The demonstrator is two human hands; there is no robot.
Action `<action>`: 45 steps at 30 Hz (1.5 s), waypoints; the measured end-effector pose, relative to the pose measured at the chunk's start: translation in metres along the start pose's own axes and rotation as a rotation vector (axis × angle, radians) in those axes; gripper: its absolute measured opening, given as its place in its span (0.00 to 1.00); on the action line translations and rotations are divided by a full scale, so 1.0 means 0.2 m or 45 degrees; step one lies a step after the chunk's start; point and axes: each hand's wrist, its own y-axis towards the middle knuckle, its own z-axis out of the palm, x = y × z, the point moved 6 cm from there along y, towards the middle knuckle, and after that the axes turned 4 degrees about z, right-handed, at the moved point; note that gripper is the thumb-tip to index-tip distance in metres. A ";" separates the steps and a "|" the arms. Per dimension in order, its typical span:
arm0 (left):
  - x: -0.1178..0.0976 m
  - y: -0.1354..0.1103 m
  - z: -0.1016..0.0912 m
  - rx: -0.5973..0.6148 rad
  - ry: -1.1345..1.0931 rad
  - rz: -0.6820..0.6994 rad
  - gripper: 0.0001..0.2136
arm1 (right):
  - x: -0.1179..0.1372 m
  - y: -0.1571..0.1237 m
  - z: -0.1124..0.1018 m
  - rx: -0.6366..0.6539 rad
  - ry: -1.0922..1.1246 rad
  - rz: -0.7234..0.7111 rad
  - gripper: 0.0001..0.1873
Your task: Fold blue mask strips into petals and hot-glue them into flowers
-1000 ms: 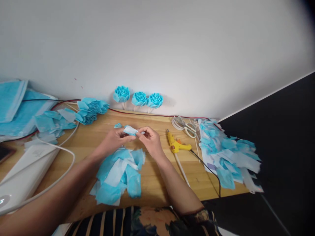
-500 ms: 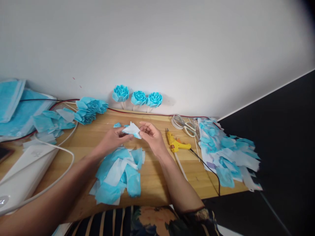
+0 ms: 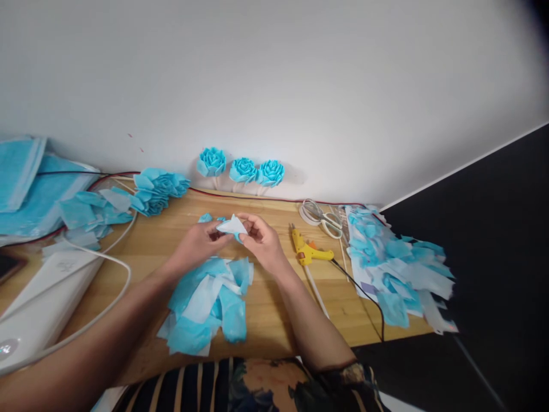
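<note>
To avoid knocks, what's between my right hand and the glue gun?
The head view shows only bare tabletop between your right hand and the glue gun.

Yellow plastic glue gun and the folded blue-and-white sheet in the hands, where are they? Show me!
Yellow plastic glue gun [image 3: 307, 253]: head view, on its body.
Folded blue-and-white sheet [image 3: 233, 225]: head view, on its white face.

No readable word or number anywhere! There's a faint grey mark [image 3: 66, 265] up on the white box [image 3: 45, 306], too blurred to read, and a round badge [image 3: 6, 348] at its near end, just as unclear. Over on the yellow glue gun [image 3: 319, 255], no lettering can be made out either!
</note>
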 end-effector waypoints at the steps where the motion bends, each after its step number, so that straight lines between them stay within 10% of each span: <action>1: 0.01 0.00 0.00 0.009 -0.084 -0.021 0.16 | 0.00 0.00 -0.01 -0.024 0.015 0.000 0.22; 13: 0.05 -0.02 0.03 0.051 -0.370 -0.225 0.14 | 0.05 -0.01 -0.02 -0.076 0.025 -0.023 0.22; 21: 0.07 0.00 0.00 -0.005 -0.406 -0.199 0.15 | 0.37 -0.22 -0.54 -0.232 -0.925 -0.119 0.21; 30: 0.07 0.00 -0.02 -0.023 -0.333 -0.172 0.17 | -0.02 -0.42 -0.77 0.125 -1.602 -0.010 0.37; 39: 0.10 0.00 -0.02 -0.004 -0.390 -0.145 0.17 | 0.07 -0.35 -0.77 -0.303 -0.922 0.204 0.34; 45: 0.08 0.01 -0.05 -0.046 -0.386 -0.148 0.17 | 0.19 -0.26 -0.46 -0.202 -0.021 0.137 0.31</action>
